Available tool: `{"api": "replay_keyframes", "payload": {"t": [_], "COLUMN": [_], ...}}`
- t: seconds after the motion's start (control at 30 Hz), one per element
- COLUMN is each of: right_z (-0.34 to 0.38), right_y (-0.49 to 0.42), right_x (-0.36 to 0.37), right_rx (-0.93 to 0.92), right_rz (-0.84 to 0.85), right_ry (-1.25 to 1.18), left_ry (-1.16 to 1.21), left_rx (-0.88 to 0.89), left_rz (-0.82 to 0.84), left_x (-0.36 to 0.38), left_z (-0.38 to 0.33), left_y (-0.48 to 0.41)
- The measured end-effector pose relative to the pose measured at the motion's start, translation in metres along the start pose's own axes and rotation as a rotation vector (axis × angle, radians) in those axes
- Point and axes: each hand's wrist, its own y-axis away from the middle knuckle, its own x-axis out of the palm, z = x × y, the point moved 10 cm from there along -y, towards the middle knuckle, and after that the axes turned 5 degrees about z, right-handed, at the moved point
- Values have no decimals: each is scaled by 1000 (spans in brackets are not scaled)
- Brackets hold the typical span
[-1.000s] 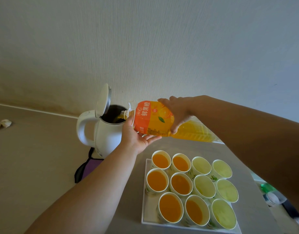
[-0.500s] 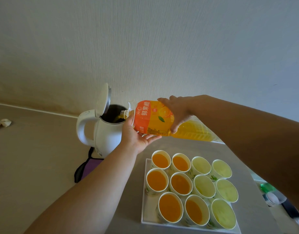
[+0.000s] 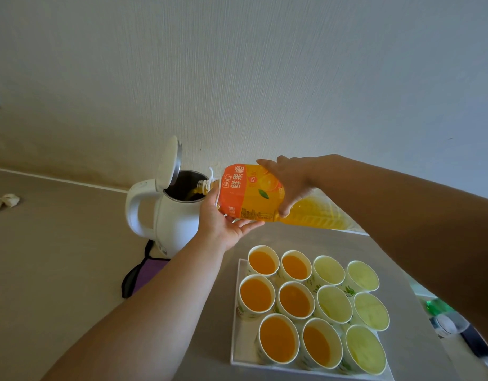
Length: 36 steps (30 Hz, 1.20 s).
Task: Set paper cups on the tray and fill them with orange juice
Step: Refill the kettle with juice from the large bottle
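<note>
Pouring: juice bottle [image 3: 251,195] lies tipped, its neck over the open white kettle [image 3: 176,224], juice running in.
Left hand [image 3: 223,221]: palm up under the bottle's shoulder, fingers straight (a cradle, no clasp).
Right hand [image 3: 289,180]: fingers curled over the bottle's body from above.
Tray [image 3: 238,350]: eleven paper cups [image 3: 295,299], six orange-filled on its left side, five pale.

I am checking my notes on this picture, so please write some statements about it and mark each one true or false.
1. The kettle has its lid closed. False: the lid stands open.
2. Six paper cups on the tray hold orange juice. True.
3. The bottle is tipped with its mouth over the kettle. True.
4. Only the right hand touches the bottle. False: the left hand supports it from below.
5. Every cup is filled. False: there are five empty cups.
</note>
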Motion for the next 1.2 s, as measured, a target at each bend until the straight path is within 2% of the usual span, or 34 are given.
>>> {"api": "replay_keyframes", "payload": {"t": [1.2], "right_z": [-1], "right_y": [0], "right_x": [-2], "right_rx": [3], "right_rz": [1], "right_ry": [36], "left_ry": [6], "left_rx": [4], "left_rz": [14], "left_x": [-2], "left_z": [0], "left_y": [-4]}}
